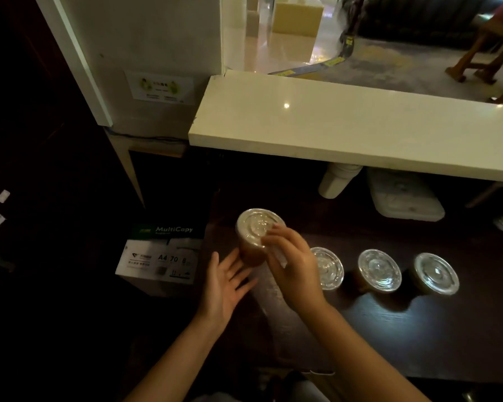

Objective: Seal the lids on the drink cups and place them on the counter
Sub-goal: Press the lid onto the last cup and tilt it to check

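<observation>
A drink cup with brown liquid and a clear plastic lid is lifted above the dark lower table. My right hand grips it from the right side, fingers on the lid's rim. My left hand is open just left of and below the cup, palm toward it, fingertips close to its side. Three more lidded cups stand in a row on the dark table: one partly behind my right hand, a second, a third. The white counter runs above and behind them.
A box of A4 copy paper sits left of the table. Under the counter stand a stack of white cups and a pale plastic container. A white wall panel rises at the counter's left end. A wooden stool stands beyond.
</observation>
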